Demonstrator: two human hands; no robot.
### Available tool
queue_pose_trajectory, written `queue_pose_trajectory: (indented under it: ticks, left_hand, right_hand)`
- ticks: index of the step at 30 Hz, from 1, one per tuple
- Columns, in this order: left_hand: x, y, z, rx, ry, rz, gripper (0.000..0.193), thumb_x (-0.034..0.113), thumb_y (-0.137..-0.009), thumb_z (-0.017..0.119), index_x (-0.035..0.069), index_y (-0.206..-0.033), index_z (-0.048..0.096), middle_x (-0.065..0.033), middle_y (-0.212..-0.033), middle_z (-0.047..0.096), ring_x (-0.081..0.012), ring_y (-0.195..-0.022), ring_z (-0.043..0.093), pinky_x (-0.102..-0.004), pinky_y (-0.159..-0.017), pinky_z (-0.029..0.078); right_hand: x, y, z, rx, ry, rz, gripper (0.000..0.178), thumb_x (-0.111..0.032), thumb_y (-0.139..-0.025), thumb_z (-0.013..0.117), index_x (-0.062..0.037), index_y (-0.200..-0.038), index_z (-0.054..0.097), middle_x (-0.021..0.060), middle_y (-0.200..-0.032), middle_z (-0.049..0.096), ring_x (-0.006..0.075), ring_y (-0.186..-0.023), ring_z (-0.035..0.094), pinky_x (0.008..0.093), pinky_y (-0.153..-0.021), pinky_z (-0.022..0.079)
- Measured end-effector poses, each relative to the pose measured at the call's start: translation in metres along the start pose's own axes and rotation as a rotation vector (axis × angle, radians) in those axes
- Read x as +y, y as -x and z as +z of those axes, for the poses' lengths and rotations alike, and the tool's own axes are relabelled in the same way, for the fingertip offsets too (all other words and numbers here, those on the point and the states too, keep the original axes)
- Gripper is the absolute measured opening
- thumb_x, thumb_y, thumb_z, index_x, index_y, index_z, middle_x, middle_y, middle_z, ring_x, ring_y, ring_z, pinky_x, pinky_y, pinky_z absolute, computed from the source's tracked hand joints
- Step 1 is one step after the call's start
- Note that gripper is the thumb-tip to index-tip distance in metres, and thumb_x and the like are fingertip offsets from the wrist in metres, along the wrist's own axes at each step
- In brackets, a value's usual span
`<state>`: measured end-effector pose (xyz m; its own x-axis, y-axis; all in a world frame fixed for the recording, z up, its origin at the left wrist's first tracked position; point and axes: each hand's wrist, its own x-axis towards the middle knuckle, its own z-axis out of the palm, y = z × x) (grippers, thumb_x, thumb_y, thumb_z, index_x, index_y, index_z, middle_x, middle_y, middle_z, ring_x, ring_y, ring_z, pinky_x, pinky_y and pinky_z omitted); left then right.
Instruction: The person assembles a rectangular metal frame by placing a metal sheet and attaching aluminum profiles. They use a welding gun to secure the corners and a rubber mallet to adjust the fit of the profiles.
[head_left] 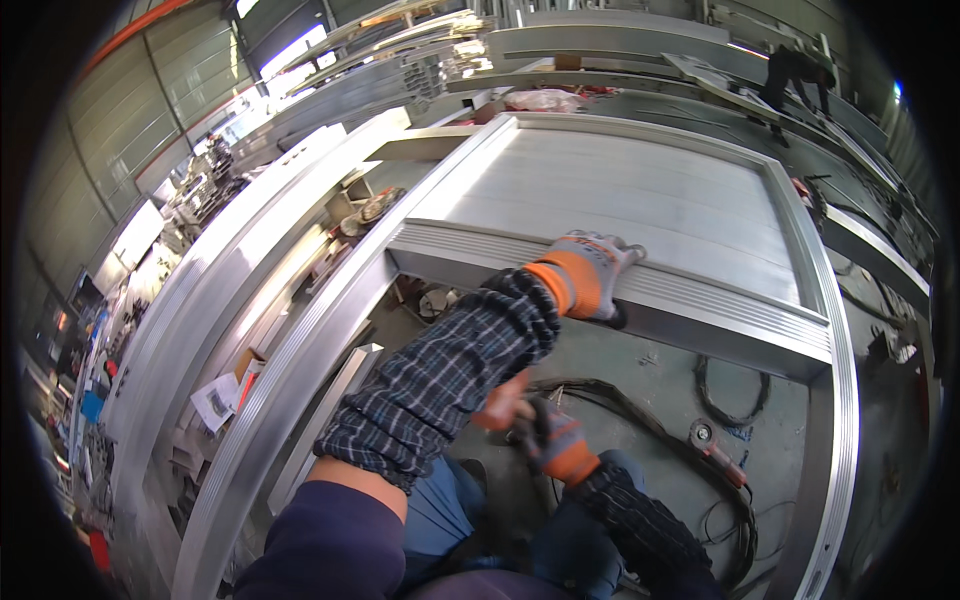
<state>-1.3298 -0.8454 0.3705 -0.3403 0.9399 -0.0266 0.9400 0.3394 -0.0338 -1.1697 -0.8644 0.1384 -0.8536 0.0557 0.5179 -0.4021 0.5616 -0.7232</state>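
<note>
A large silver aluminium frame (845,440) lies before me, with a ribbed crossbar (700,298) across it and a flat slatted panel (640,190) on the far side. My left hand (588,272), in a grey and orange glove, grips the crossbar, fingers over its top and thumb down its near face. Below the bar, my right hand (562,445), gloved alike, is closed round the handle of a tool (503,402). The tool has an orange-red head smeared by motion; its exact kind cannot be made out. Plaid sleeves cover both forearms.
Within the frame's opening, an angle grinder (715,452), a dark cable (640,415) and a coiled hose (735,400) lie on the floor. Long aluminium profiles (230,260) run along the left. Another person (795,80) bends over at the far right.
</note>
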Motion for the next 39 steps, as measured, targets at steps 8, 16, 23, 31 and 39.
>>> queue_pose_trajectory:
  ticks: [8, 16, 23, 31, 39]
  left_hand:
    - [0.009, -0.014, -0.005, -0.073, -0.03, -0.035, 0.089, 0.047, -0.079, 0.083, 0.016, -0.155, 0.047, -0.0139, -0.146, 0.058, -0.0351, -0.134, 0.058, -0.0454, -0.113, 0.047]
    - [0.003, -0.008, -0.003, -0.111, -0.055, -0.043, 0.092, 0.049, -0.081, 0.082, 0.016, -0.158, 0.043, -0.0135, -0.147, 0.057, -0.0346, -0.135, 0.057, -0.0454, -0.113, 0.047]
    - [0.001, -0.027, -0.008, -0.234, 0.05, -0.009, 0.074, 0.036, -0.074, 0.078, 0.004, -0.138, 0.058, -0.0232, -0.136, 0.062, -0.0392, -0.123, 0.063, -0.0496, -0.101, 0.052]
    - [-0.005, -0.027, 0.019, 0.07, 0.022, 0.052, 0.096, 0.048, -0.073, 0.085, 0.015, -0.155, 0.046, -0.0194, -0.146, 0.056, -0.0405, -0.131, 0.058, -0.0468, -0.111, 0.048]
    - [0.005, -0.017, 0.01, 0.017, -0.004, -0.003, 0.097, 0.044, -0.073, 0.086, 0.016, -0.157, 0.045, -0.0185, -0.145, 0.057, -0.0397, -0.131, 0.058, -0.048, -0.111, 0.049]
  right_hand:
    - [0.025, -0.143, 0.041, -0.34, 0.533, -0.398, 0.056, -0.03, -0.094, 0.071, -0.0055, -0.142, 0.057, 0.0223, -0.137, 0.061, 0.0316, -0.124, 0.062, 0.0416, -0.098, 0.053]
    - [0.035, -0.159, 0.05, -0.288, 0.525, -0.41, 0.058, -0.036, -0.098, 0.062, -0.0093, -0.148, 0.053, 0.021, -0.144, 0.058, 0.0312, -0.131, 0.059, 0.044, -0.108, 0.047]
    - [0.04, -0.104, 0.055, -0.138, 0.224, -0.473, 0.059, -0.042, -0.102, 0.055, -0.0126, -0.154, 0.049, 0.0199, -0.15, 0.056, 0.0308, -0.137, 0.056, 0.046, -0.116, 0.042]
    - [0.051, 0.074, -0.081, 0.307, 0.015, 0.243, 0.054, -0.037, -0.095, 0.072, -0.0099, -0.139, 0.056, 0.0162, -0.121, 0.072, 0.0336, -0.106, 0.072, 0.0458, -0.092, 0.057]
    - [0.047, 0.059, -0.201, 0.703, 0.363, 0.352, 0.013, -0.011, -0.103, 0.063, -0.0048, -0.114, 0.064, 0.0094, -0.106, 0.065, 0.0265, -0.099, 0.064, 0.0388, -0.088, 0.052]
